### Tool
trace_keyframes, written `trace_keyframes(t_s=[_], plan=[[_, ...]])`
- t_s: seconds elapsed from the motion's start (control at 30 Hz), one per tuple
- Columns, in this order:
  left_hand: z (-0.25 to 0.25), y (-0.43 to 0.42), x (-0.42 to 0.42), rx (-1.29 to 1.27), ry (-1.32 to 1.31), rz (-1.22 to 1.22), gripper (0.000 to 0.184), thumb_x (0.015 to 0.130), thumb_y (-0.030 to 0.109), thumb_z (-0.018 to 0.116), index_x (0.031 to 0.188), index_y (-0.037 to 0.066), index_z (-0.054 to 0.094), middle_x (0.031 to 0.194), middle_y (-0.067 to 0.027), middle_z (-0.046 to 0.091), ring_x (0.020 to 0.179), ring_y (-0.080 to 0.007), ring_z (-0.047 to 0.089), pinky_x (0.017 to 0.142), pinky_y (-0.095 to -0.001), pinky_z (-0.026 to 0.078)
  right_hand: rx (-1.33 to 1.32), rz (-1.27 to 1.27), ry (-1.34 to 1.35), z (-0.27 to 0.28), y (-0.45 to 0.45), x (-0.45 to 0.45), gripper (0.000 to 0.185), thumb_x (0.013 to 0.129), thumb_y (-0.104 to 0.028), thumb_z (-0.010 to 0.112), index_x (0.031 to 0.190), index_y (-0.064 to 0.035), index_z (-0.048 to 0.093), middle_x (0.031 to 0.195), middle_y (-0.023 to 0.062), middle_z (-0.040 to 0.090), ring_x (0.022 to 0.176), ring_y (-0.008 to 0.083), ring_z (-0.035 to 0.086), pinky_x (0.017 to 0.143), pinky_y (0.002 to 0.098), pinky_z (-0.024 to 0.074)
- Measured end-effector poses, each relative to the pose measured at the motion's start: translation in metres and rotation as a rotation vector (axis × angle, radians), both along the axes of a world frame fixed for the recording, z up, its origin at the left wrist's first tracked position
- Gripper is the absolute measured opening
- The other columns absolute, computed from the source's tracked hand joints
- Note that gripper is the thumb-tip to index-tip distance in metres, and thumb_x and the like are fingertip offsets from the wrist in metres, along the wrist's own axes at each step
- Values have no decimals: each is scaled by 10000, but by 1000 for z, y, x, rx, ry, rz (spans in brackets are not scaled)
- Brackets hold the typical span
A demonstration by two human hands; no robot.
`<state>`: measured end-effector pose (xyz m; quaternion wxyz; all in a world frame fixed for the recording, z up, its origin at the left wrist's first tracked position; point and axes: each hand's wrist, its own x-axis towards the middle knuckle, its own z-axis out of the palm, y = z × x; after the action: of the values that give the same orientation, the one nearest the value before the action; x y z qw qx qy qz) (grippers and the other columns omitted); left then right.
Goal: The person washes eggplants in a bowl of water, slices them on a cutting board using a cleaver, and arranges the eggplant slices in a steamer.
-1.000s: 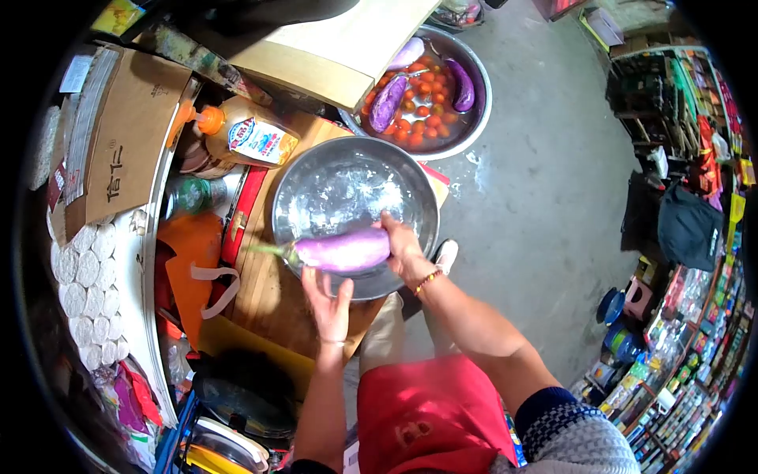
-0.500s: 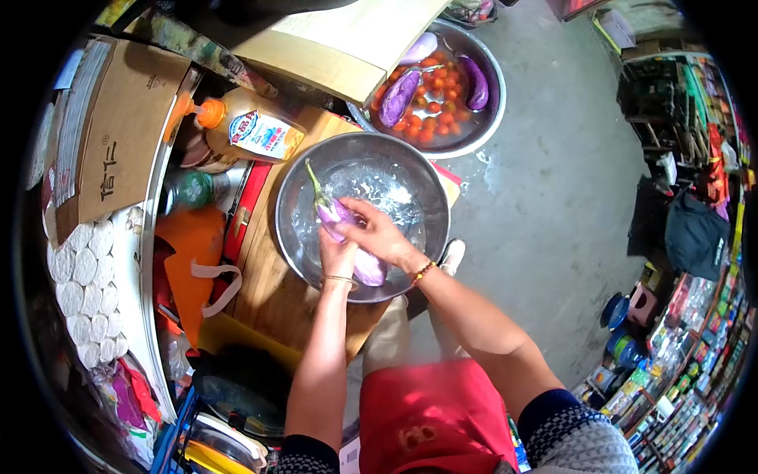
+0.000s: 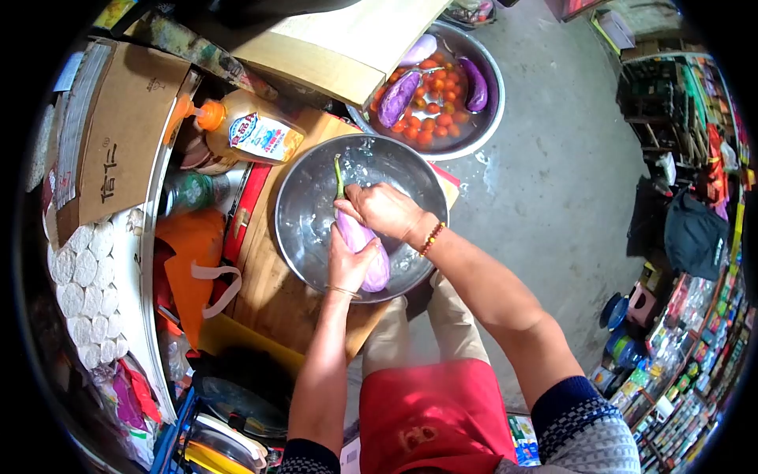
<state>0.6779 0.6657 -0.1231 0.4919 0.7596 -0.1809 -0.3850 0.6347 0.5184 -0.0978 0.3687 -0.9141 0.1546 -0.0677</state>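
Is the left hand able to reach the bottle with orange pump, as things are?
Probably yes: the bottle is just beyond the bowl, uncovered, though the left hand would first release the eggplant.

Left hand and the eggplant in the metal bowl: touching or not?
Touching. The head view shows the left hand around the body of the eggplant, thumb pressed across its skin with no gap.
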Motion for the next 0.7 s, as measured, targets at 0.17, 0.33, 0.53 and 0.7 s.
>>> trace_keyframes(t_s=[0.17,0.33,0.53,0.7], plan=[[14,2,4,-18,41,-54,615,653,95,737,1163,-7,409,1079,-170,543,999,-256,544,850,-360,436,-125,20,-22,-5,-2,-1,316,913,-298,477,762,-22,505,513,168,532,488,347,561,456,434,442],[25,3,14,-271,391,6,746,687,-61,636,1334,50,283,1211,-78,442,1089,-171,460,917,-300,406,252,-217,-107,-14,-3,-6,240,920,-244,487,812,-46,568,550,107,561,486,236,569,465,342,431],[6,16,23,-281,508,68,630,745,51,582,1306,69,296,1184,-80,447,1074,-171,461,916,-306,394,1036,-279,-9,-14,16,-21,277,930,-270,489,1012,-22,579,803,25,551,725,92,493,641,240,421],[15,9,26,-291,638,27,487,881,295,570,1249,74,338,1109,-86,488,896,-178,560,770,-318,491,683,-38,-39,-5,13,-18,270,905,-267,528,923,1,548,823,96,509,761,185,487,704,335,411]])
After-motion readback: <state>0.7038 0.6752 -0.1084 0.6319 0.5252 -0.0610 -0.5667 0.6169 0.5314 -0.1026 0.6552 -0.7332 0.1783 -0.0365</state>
